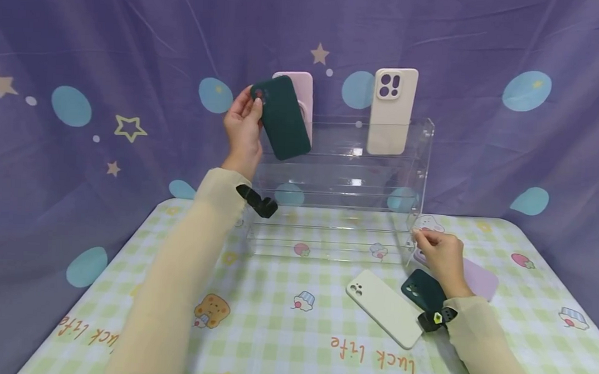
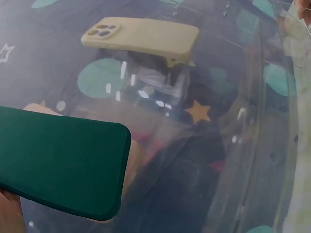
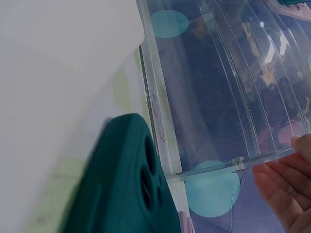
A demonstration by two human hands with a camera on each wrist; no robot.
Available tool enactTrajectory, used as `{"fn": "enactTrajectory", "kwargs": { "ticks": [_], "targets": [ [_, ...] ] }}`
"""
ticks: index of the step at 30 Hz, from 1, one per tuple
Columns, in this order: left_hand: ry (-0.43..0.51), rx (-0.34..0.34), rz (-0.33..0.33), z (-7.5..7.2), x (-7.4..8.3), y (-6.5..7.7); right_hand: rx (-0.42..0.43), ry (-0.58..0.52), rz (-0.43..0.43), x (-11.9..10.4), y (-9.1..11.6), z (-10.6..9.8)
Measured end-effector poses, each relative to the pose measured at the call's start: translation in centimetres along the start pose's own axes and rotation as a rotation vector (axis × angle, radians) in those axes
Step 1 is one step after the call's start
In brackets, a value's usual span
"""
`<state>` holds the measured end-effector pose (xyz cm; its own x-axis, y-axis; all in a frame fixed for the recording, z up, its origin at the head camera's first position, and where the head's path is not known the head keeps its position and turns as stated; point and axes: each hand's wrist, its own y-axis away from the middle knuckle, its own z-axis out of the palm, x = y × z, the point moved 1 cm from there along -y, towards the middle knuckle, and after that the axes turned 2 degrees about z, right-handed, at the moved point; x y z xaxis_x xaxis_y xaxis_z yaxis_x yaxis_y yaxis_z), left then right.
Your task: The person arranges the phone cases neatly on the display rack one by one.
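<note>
My left hand (image 1: 244, 133) pinches a dark green phone case (image 1: 284, 122) by its upper left side, near the camera cutouts. The case is tilted and overlaps a pink phone case (image 1: 305, 89) behind it, at the left of a clear acrylic display rack's (image 1: 340, 175) top tier. On that tier's right stands a cream phone case (image 1: 393, 110), also seen in the left wrist view. Low at the rack's right side, my right hand (image 1: 444, 257) grips the edge of the side panel between thumb and fingers (image 3: 279, 187). Whether the green case touches the rack cannot be told.
Below my right wrist lie an off-white phone case (image 1: 386, 311), a second dark green case (image 1: 420, 287) and a lilac case (image 1: 481, 278), partly covered by the hand. They rest on a checked tablecloth (image 1: 262, 353). A purple curtain (image 1: 150, 52) hangs behind the rack.
</note>
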<state>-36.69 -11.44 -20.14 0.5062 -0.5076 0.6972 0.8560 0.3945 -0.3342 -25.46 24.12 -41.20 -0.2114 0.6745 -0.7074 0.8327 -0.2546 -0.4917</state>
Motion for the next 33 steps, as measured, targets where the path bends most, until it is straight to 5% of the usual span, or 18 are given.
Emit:
{"fn": "enactTrajectory", "kwargs": {
  "ticks": [8, 19, 33],
  "targets": [
    [-0.146, -0.024, 0.044, -1.3, -2.0, 0.7, 0.001, 0.005, -0.003, 0.0, -0.1, 0.0],
    [-0.345, -0.058, 0.197, -2.0, -3.4, 2.3, -0.012, -0.005, 0.017, 0.0, 0.0, 0.0],
    [-0.507, 0.044, 0.198, -2.3, -4.0, 3.6, -0.002, -0.016, 0.011, -0.2, 0.1, 0.0]
  ]
}}
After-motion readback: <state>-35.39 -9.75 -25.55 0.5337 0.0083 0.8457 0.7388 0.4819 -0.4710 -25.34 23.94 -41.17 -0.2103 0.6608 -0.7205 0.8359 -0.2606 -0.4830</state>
